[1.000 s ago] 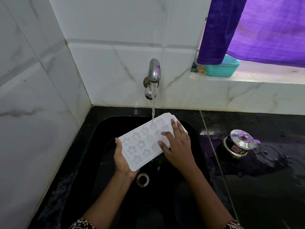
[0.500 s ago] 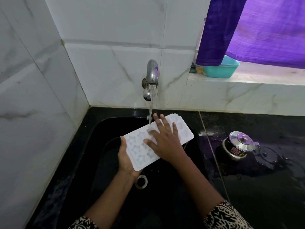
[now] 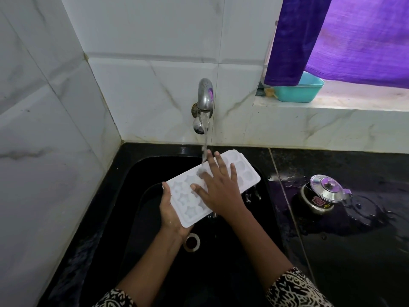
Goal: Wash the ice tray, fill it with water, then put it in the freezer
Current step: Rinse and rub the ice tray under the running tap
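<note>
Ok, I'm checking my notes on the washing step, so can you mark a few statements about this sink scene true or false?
1. The tap runs water onto the ice tray. True.
2. The left hand holds the tray's near end. True.
3. The right hand grips a sponge. False: it lies bare and flat on the tray, fingers spread.
4. The steel pot on the counter has no lid. False: a lid sits on it.
5. The teal tub stands on that counter. False: it stands on the window ledge.

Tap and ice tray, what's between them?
In the head view, running water falls from the tap onto the right hand, which lies flat on the ice tray.
</note>
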The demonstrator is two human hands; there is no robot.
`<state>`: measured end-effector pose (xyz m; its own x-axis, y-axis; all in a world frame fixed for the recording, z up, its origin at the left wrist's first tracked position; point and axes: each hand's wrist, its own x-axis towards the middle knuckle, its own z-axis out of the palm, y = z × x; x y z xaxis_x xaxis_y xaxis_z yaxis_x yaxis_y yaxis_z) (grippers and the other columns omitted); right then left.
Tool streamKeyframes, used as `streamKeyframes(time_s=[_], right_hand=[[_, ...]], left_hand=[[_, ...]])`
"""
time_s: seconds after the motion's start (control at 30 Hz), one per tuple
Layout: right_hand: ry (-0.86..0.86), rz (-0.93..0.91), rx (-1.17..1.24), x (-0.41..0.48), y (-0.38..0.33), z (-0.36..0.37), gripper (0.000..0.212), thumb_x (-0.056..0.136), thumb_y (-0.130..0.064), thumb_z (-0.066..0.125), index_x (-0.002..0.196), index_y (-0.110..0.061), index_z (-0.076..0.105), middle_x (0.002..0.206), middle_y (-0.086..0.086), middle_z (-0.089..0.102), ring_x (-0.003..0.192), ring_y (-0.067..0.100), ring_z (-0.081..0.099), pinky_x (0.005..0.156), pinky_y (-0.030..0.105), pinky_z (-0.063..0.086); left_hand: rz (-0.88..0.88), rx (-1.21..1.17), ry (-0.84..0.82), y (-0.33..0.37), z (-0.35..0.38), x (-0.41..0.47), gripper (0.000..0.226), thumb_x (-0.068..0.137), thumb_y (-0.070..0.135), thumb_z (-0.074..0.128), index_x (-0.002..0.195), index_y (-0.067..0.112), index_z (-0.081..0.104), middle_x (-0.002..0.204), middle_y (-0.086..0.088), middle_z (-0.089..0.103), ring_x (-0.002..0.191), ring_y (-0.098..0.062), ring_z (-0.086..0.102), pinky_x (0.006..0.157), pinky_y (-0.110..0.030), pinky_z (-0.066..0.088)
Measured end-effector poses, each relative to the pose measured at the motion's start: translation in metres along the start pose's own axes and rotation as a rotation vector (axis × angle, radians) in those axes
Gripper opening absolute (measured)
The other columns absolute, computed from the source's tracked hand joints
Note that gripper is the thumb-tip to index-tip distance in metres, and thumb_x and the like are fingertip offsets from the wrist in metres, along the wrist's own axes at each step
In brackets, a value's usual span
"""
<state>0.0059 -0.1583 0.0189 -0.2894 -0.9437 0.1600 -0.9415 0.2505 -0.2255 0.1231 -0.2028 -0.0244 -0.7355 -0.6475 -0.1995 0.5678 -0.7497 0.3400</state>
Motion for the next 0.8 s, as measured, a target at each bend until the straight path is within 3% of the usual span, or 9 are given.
streamKeyframes(time_s=[0.07,0.2,0.37,0.5,0.67,0.8], right_hand=[[-0.061,-0.017,0.004,-0.001,0.003,0.001,0.055,0.092,-0.061,0.028,0.131,-0.029,0.047,0.160,-0.002,-0.008,0.145,0.016,-0.014,0.115,0.054,-0.001],[0.080,0.037,0.030,0.004,0.008,0.000,0.064,0.086,-0.064,0.015,0.105,-0.027,0.063,0.160,0.001,0.003,0.147,0.020,-0.005,0.113,0.055,0.004],[0.009,-0.011,0.015,-0.003,0.001,0.004,0.076,0.080,-0.069,0.009,0.126,-0.028,0.052,0.160,-0.003,-0.007,0.146,0.017,-0.012,0.113,0.054,0.001],[0.113,0.048,0.026,-0.001,0.009,0.001,0.068,0.083,-0.066,0.015,0.104,-0.025,0.064,0.160,0.003,0.005,0.147,0.021,-0.002,0.113,0.055,0.003],[0.018,-0.016,0.001,0.000,0.001,0.000,0.076,0.079,-0.070,0.009,0.123,-0.028,0.054,0.159,-0.003,-0.008,0.145,0.016,-0.014,0.113,0.053,-0.002],[0.073,0.067,0.034,0.003,0.006,-0.006,0.075,0.079,-0.069,0.008,0.108,-0.026,0.062,0.160,0.001,-0.001,0.146,0.019,-0.010,0.113,0.053,-0.003]], left_hand=[[0.010,0.018,-0.015,0.006,-0.001,0.001,0.083,0.088,0.070,0.032,0.135,0.004,0.052,0.132,-0.022,0.057,0.110,-0.037,0.062,0.093,-0.055,0.048],[-0.016,0.020,0.004,0.002,0.002,-0.002,0.080,0.090,0.068,0.029,0.131,0.004,0.056,0.127,-0.022,0.060,0.109,-0.039,0.063,0.081,-0.052,0.055],[-0.033,0.000,-0.048,0.004,0.002,-0.003,0.085,0.090,0.070,0.028,0.139,0.004,0.048,0.134,-0.022,0.055,0.112,-0.037,0.061,0.085,-0.053,0.053],[-0.056,-0.031,-0.090,0.001,0.000,-0.003,0.083,0.094,0.067,0.025,0.139,0.000,0.047,0.133,-0.024,0.055,0.121,-0.040,0.054,0.096,-0.054,0.045],[-0.043,0.062,-0.001,0.005,0.005,-0.002,0.085,0.089,0.070,0.028,0.140,0.004,0.047,0.136,-0.023,0.053,0.116,-0.039,0.058,0.091,-0.054,0.051],[-0.029,0.064,0.031,0.002,0.007,-0.002,0.083,0.089,0.069,0.029,0.137,0.005,0.050,0.128,-0.021,0.060,0.110,-0.037,0.063,0.085,-0.051,0.054]])
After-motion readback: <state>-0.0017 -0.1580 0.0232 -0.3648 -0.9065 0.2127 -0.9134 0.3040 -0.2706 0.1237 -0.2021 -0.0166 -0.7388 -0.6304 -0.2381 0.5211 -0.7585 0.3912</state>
